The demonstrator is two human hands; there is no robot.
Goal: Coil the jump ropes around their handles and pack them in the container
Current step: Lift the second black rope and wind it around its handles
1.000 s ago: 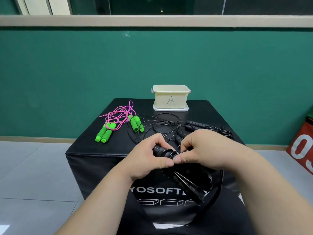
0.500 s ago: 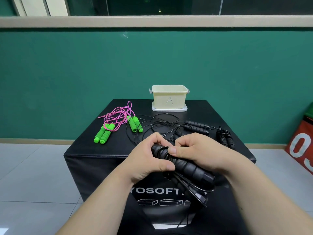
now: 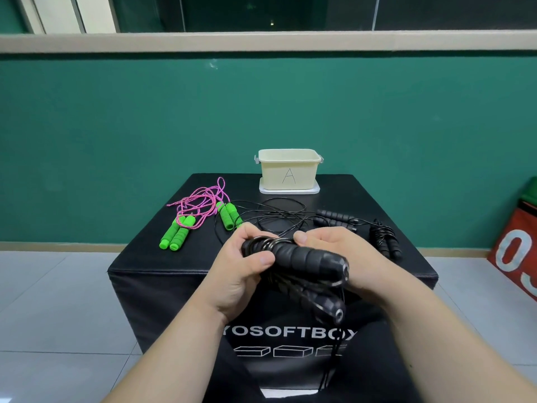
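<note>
Head view: left hand [image 3: 242, 269] and right hand [image 3: 343, 257] both grip black foam-handled jump rope [image 3: 305, 257], cord wound round handles. Cream plastic container [image 3: 289, 173] marked "A"; black box surface [image 3: 151, 266] reads "YOSOFTBO".

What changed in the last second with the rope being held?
The right hand slid off the top of the black handles to their far side, baring them; the big cord loop that hung below is gone, leaving one strand dangling. Both hands still grip the handles, left hand at the coils. The container and other ropes lie as before.
</note>
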